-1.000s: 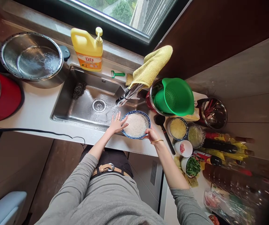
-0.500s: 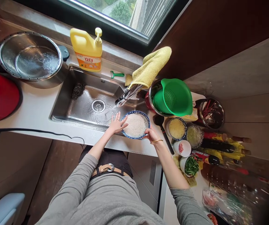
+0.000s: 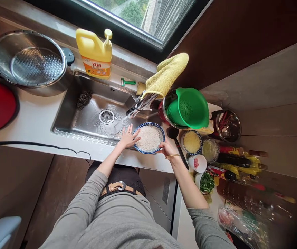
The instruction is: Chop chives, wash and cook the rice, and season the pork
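Blue-patterned bowl (image 3: 161,133) of white rice (image 3: 149,138), green colander (image 3: 188,108), yellow cloth (image 3: 168,72).

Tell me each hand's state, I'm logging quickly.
Left hand: open, fingers spread against the bowl of rice rim.
Right hand: closed on the bowl's near rim.

Counter (image 3: 34,121) bears steel pot (image 3: 28,65), bowls (image 3: 191,142).

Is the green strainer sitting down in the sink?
No, the green strainer sits in a metal bowl on the counter, to the right of the sink.
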Tool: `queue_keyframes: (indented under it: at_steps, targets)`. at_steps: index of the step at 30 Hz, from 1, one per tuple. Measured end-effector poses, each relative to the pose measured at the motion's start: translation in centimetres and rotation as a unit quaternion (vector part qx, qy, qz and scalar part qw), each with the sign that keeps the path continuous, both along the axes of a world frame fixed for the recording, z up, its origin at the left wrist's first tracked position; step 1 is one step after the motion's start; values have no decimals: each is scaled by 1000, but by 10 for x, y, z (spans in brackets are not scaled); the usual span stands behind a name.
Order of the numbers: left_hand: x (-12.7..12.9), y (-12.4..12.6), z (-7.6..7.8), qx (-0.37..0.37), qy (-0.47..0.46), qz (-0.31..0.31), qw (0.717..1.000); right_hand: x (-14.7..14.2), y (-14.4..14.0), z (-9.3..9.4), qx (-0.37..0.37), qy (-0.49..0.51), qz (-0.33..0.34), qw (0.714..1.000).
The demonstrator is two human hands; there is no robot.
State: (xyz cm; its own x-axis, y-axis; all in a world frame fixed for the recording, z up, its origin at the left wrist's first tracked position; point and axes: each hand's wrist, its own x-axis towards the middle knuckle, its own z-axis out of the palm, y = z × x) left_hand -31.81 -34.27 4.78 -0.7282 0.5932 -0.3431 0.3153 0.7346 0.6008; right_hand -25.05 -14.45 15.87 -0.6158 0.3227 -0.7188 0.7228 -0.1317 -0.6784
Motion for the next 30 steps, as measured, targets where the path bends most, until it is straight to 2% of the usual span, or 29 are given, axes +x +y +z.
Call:
queue_keyframes:
  at_steps: [14, 19, 22, 26, 28, 30]
  targets:
    - [4, 8, -12, 57, -1, 26, 998, 0, 6, 0, 0, 3, -18, 1000]
    - [2, 9, -12, 67, -4, 29, 997, 0, 10, -3, -14, 9, -33, 999]
    - [-4, 2, -7, 93, -12, 42, 995, 4, 17, -16, -42, 25, -54, 997]
    - [-17, -14, 6, 170, -36, 57, 983, 16, 16, -50, -105, 66, -111, 986]
    - [-24, -20, 12, 229, -69, 81, 968, 22, 7, -69, -135, 81, -147, 977]
    - [-32, -23, 17, 314, -130, 130, 931, 26, -8, -86, -163, 102, -170, 967]
